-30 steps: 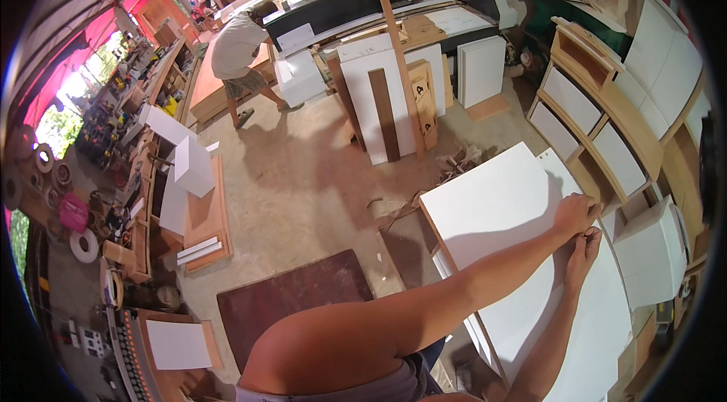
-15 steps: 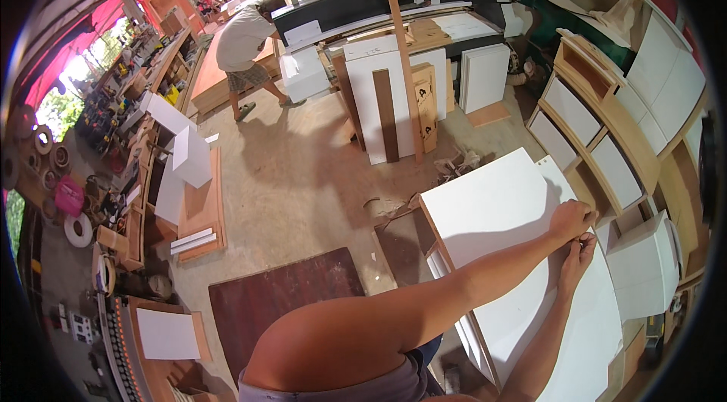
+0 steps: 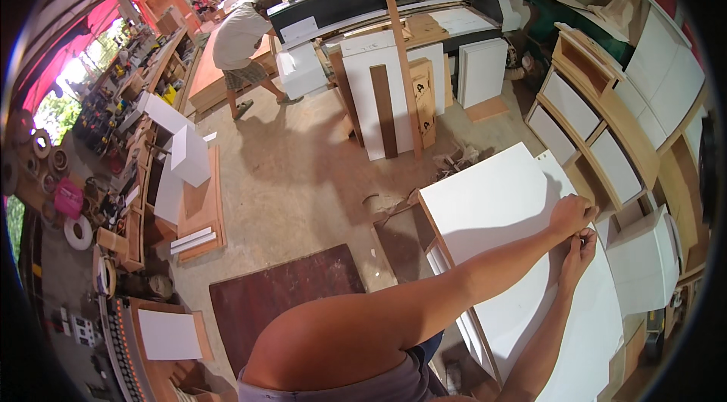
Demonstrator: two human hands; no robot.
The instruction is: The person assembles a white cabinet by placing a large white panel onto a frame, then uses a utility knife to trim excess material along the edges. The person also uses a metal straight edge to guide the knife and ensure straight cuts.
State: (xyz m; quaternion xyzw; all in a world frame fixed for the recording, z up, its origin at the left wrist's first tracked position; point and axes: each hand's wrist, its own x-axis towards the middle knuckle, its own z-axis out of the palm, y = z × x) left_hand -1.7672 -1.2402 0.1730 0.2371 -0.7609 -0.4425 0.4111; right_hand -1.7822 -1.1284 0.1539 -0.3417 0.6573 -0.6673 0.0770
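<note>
Hands [image 3: 572, 218] close together — fingers curled — at white panel [image 3: 587, 326] edge.

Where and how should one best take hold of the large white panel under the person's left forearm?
Probably by the exposed brown left edge of the white panel, coming from the left, pinching its thickness from above and below. It is a flat slab with no visible handle, and the left hand and right hand are toward its opposite side. Clearance underneath is unclear.

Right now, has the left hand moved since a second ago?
No, the left hand shows no clear shift against the corner of the white panel.
</note>
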